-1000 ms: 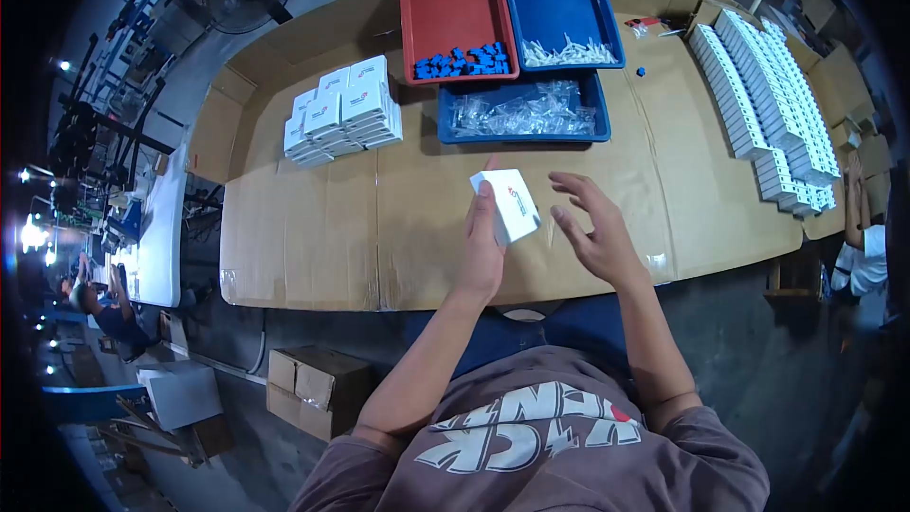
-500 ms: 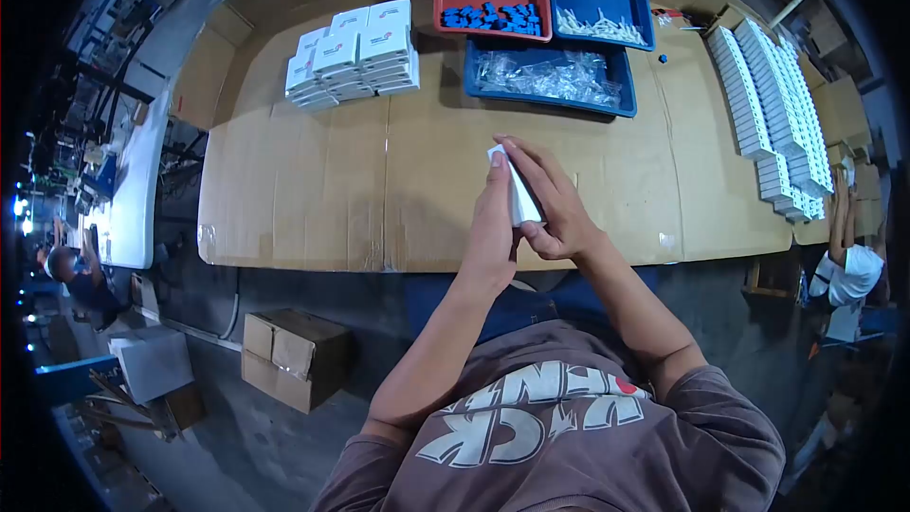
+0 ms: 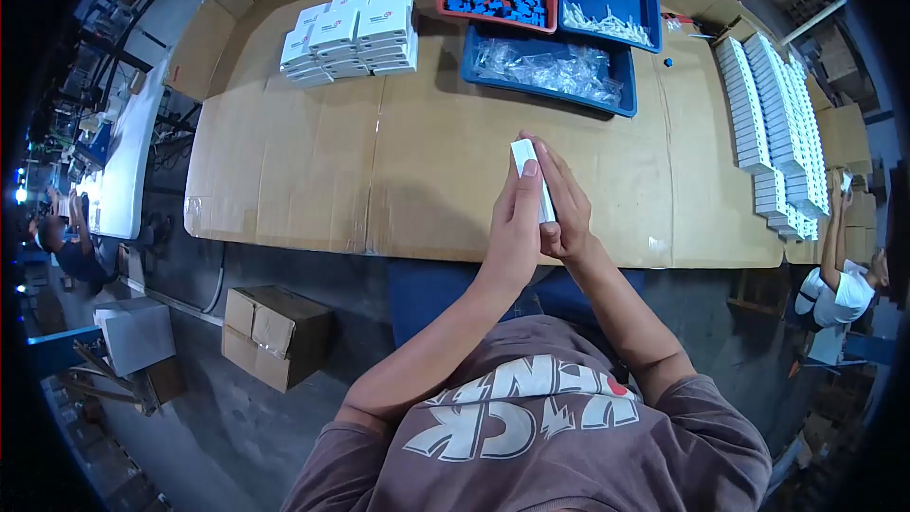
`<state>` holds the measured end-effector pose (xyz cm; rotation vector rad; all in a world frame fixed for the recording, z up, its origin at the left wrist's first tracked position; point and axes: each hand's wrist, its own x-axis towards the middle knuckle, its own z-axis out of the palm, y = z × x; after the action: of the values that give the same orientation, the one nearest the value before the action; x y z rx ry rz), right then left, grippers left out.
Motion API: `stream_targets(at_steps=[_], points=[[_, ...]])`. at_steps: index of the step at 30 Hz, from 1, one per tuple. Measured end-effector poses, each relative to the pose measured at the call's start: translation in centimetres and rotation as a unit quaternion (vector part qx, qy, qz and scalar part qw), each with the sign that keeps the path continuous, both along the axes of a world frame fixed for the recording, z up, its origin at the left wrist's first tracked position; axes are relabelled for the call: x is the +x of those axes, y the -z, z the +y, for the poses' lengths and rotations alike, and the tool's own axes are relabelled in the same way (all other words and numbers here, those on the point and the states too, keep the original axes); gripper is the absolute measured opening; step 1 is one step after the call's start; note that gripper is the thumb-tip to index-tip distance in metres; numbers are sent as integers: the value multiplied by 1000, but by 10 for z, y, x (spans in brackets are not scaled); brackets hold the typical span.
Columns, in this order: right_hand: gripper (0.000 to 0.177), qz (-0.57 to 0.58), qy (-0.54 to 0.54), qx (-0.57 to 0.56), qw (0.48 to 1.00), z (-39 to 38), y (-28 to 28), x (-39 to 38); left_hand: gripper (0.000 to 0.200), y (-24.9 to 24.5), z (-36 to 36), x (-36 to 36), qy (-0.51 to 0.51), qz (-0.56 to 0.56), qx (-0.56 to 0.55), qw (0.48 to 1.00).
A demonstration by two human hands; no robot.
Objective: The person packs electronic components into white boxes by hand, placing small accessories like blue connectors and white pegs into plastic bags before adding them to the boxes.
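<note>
A small white box [image 3: 545, 201] is upright on its narrow side between my two hands, above the front part of the cardboard-covered table [image 3: 427, 180]. My left hand [image 3: 515, 218] presses on its left side, with the thumb on its top edge. Against the right side lie the fingers of my right hand [image 3: 566, 204], its thumb low near the box's near end. The palms cover most of the box's faces.
Stacked white boxes [image 3: 351, 28] stand back left, more rows [image 3: 777, 123] at right. Trays hold blue parts [image 3: 493, 8], white pieces [image 3: 607, 27] and clear plastic bags [image 3: 550, 71]. People [image 3: 839, 294] work at both sides.
Both hands have shifted slightly right with the white box, and they are pressed more closely together around it. The whole view has also shifted a little.
</note>
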<state>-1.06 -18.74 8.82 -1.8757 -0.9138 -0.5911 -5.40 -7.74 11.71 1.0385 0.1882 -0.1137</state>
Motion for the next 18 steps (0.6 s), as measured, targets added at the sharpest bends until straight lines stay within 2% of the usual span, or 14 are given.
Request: stream_targets(at_steps=[6,18], points=[[79,5,24,40,999,-15,12,-2,49,-12,-10,0,65,70,-20,995],[79,33,62,71,995,-29,17,-8,48,-17,-31,6,53,78,24,995]])
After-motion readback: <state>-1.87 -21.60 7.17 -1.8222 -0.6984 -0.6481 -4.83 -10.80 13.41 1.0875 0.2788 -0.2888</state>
